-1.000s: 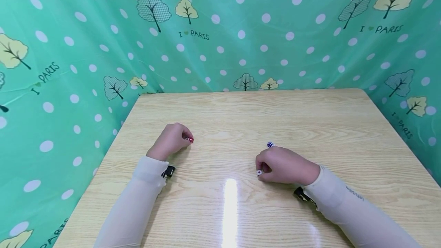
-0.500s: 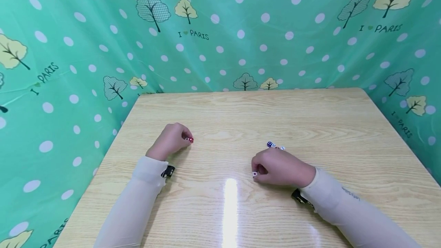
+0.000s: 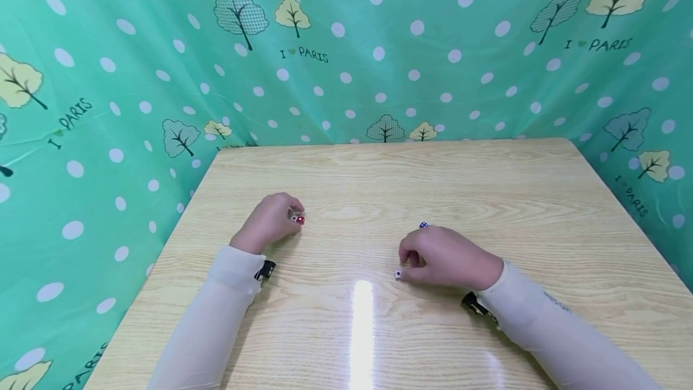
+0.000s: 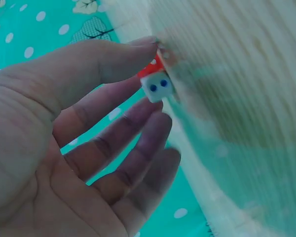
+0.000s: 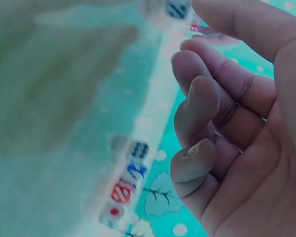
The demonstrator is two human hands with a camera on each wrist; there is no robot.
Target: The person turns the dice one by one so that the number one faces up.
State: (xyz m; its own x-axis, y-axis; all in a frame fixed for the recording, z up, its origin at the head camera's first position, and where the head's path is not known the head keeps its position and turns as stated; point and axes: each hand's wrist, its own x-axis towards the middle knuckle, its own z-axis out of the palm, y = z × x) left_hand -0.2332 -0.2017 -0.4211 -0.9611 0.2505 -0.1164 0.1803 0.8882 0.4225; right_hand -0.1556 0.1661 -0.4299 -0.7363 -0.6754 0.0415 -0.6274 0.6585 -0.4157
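Note:
My left hand (image 3: pixel 271 221) is at the left of the table, thumb and fingers parted around a red die (image 3: pixel 300 220) and a white die (image 3: pixel 294 218) that touch each other. In the left wrist view the white die (image 4: pixel 158 86) shows two blue pips, the red die (image 4: pixel 153 65) sits behind it, and the thumb is close to them. My right hand (image 3: pixel 446 257) is right of centre, its index finger raised off a white die (image 3: pixel 397 274) that lies by the thumb tip. Beyond that hand a blue die (image 3: pixel 424 225) shows; its neighbours are hidden in the head view.
In the right wrist view, blurred, a row of dice stands on the table: a white one with dark pips (image 5: pixel 139 149), a blue one (image 5: pixel 137 171), a red one (image 5: pixel 122 191) and a white one with a red pip (image 5: pixel 113 212). A green curtain (image 3: pixel 346 53) borders the wooden table (image 3: pixel 346 179).
My right hand went slightly left with the white die, then its fingers came away from the die and it drew back right. The left fingers have parted from the red and white dice.

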